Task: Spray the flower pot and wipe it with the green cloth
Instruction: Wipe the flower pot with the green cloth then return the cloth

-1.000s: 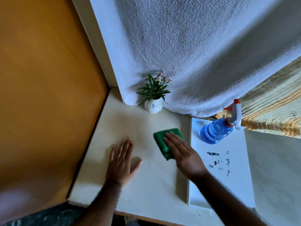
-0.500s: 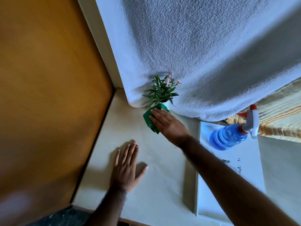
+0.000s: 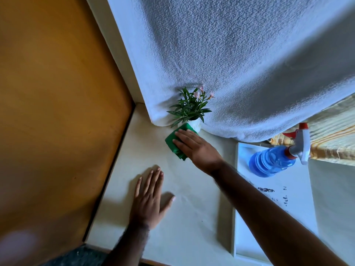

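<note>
A small white flower pot point(image 3: 195, 125) with green leaves and pink blossoms stands at the back of the cream table, against a hanging white towel. My right hand point(image 3: 196, 147) presses the folded green cloth point(image 3: 173, 142) against the pot's front; the cloth hides most of the pot. My left hand point(image 3: 148, 198) lies flat on the table with fingers spread, holding nothing. The blue spray bottle point(image 3: 272, 160) with a white and red trigger lies on its side on the white tray at the right.
A white tray point(image 3: 288, 217) with dark specks takes up the table's right side. The white towel point(image 3: 240, 64) hangs behind the pot. An orange-brown wall panel point(image 3: 57, 112) borders the table's left edge. A striped yellow fabric point(image 3: 334, 139) shows at the far right.
My right hand has carried the green cloth from the table's middle up to the pot and now holds it on the pot's front. My left hand has stayed flat.
</note>
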A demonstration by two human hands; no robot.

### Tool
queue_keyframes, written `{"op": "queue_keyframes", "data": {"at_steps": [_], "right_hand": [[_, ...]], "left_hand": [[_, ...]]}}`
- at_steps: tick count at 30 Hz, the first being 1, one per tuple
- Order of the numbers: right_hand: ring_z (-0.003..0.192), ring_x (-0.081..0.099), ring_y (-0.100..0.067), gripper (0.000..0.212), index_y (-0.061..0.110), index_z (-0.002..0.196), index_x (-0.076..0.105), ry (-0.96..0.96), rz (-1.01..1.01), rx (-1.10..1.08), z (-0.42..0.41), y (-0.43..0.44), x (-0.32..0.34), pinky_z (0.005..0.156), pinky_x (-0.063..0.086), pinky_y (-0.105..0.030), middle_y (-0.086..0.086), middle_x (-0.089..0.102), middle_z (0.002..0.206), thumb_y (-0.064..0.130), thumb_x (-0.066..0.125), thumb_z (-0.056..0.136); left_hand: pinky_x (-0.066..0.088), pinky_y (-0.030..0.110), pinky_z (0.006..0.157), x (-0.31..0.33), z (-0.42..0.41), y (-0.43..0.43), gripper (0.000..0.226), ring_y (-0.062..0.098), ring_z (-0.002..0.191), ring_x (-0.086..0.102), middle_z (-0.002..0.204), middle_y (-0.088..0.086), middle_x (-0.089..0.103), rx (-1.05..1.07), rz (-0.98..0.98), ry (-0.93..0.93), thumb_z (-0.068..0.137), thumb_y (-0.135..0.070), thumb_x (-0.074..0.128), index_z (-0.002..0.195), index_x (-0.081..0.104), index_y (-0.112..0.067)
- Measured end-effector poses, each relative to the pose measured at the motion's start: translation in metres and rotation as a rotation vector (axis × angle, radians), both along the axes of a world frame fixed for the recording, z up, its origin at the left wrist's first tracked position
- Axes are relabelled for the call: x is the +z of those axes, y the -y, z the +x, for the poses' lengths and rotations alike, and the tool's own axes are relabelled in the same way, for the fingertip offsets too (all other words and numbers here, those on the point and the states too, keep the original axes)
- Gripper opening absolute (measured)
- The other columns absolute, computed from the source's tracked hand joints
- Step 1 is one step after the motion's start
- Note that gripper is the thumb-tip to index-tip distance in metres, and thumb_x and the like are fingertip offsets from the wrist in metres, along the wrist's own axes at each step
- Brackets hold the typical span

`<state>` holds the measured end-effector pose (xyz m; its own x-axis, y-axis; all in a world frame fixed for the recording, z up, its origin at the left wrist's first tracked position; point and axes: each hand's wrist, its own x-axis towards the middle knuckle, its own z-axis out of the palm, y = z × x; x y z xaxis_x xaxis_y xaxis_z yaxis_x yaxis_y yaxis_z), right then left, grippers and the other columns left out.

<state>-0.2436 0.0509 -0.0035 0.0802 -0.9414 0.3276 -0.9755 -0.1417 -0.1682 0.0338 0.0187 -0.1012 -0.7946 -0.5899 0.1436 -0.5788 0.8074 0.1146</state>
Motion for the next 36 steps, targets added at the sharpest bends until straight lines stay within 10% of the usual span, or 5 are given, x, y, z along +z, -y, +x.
{"op": "queue_keyframes", "data": {"at_steps": [9,16,36], "right_hand": [[0.116,0.068,-0.051,0.027,-0.009,0.119,0.074,0.013,0.073,0.033,-0.006,-0.004,-0.009,0.099,0.053,-0.064,-0.033,0.069,0.127,-0.006,0.063,0.094],[0.129,0.061,-0.044,0.054,-0.005,0.127,0.071,0.098,0.004,-0.070,0.001,-0.005,0.003,0.110,0.047,-0.058,-0.026,0.064,0.139,0.008,0.021,0.112],[0.124,0.064,-0.049,0.046,-0.009,0.121,0.073,0.070,0.079,-0.091,-0.006,-0.004,0.014,0.106,0.049,-0.062,-0.030,0.066,0.134,-0.002,0.035,0.096]], "left_hand": [[0.029,0.056,0.128,0.002,-0.002,0.000,0.091,0.021,0.162,0.024,0.175,0.005,0.027,0.007,0.000,0.014,0.097,-0.072,0.045,0.164,0.027,-0.013],[0.032,0.055,0.127,0.009,-0.002,-0.001,0.090,0.021,0.161,0.028,0.174,0.005,0.028,0.010,0.007,0.025,0.097,-0.070,0.046,0.164,0.029,-0.012],[0.034,0.056,0.126,0.011,-0.001,-0.002,0.092,0.023,0.161,0.027,0.175,0.006,0.026,0.015,0.034,0.054,0.096,-0.072,0.045,0.165,0.026,-0.013]]}}
